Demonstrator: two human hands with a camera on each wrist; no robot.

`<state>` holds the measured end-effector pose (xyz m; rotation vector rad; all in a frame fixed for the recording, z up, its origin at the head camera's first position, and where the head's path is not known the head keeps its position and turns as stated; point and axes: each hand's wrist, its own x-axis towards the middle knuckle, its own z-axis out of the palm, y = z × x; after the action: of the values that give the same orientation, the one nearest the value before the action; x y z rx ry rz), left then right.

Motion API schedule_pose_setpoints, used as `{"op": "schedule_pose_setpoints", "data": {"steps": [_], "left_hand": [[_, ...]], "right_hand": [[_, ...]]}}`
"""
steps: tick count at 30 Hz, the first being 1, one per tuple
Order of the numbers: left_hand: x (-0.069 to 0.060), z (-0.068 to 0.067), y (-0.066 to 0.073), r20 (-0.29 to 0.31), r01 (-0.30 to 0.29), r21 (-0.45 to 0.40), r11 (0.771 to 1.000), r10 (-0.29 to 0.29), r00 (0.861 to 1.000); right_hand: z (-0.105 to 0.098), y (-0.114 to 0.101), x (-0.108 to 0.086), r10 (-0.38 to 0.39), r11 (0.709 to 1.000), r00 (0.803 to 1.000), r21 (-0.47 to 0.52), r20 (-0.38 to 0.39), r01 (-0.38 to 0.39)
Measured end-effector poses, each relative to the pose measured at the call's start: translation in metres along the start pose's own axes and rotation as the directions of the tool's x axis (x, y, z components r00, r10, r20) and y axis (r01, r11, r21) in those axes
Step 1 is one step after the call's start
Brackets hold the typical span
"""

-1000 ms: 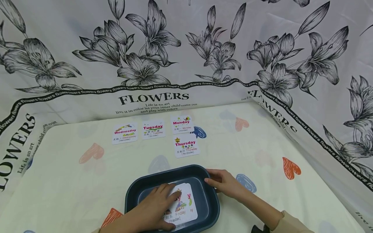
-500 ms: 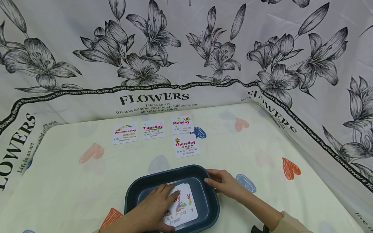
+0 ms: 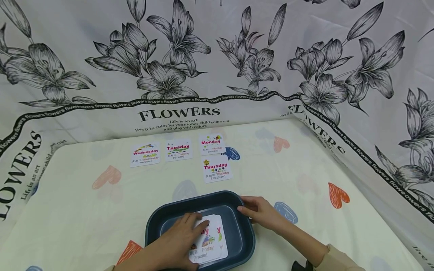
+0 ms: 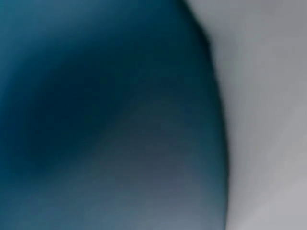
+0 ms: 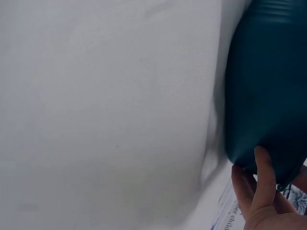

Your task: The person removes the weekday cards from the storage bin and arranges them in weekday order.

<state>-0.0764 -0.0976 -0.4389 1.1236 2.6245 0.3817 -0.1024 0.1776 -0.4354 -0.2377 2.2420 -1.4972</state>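
A dark blue tray (image 3: 237, 233) stands at the front of the table in the head view. My left hand (image 3: 176, 239) reaches into it and grips a small stack of white day cards (image 3: 211, 241), the top one reading "Friday". Its fingers lie at the stack's upper side and its thumb at the lower left, covering part of the print. Another card's edge shows under the top one. My right hand (image 3: 259, 212) holds the tray's right end, thumb at the rim and fingers outside. In the right wrist view the same right hand (image 5: 266, 199) pinches the tray's corner. The left wrist view is blurred.
Beyond the tray lie a Wednesday card (image 3: 145, 154), a Tuesday card (image 3: 178, 149) and a Monday card (image 3: 211, 144) in a row. Just below Monday is a Thursday card (image 3: 217, 169). A heart-patterned cloth (image 3: 298, 241) covers the table; a flowered curtain (image 3: 217, 56) hangs behind.
The cards in the tray have shifted slightly left with my left hand, and its fingers have moved a little. My right hand and the laid-out cards have stayed in place.
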Motion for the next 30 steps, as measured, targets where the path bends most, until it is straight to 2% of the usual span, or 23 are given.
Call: {"op": "schedule_pose_setpoints", "data": {"steps": [6,17,21,30], "left_hand": [[0.001,0.0,0.0,0.007,0.02,-0.006,1.0,-0.02,1.0],[0.002,0.001,-0.003,-0.003,0.027,-0.103,0.994,-0.028,1.0],[-0.001,-0.008,-0.001,-0.002,0.035,-0.091,0.995,-0.035,0.999],[-0.009,-0.029,0.002,-0.041,0.046,-0.045,0.998,-0.048,0.998]], "right_hand": [[0.0,-0.001,0.001,0.003,1.0,1.0,0.006,0.001,-0.003],[-0.001,-0.002,-0.001,-0.003,1.0,1.0,0.006,0.003,0.003],[-0.001,-0.003,-0.001,-0.003,1.0,1.0,0.01,0.004,0.003],[-0.001,-0.002,-0.001,-0.001,1.0,1.0,0.006,0.001,0.001]]}}
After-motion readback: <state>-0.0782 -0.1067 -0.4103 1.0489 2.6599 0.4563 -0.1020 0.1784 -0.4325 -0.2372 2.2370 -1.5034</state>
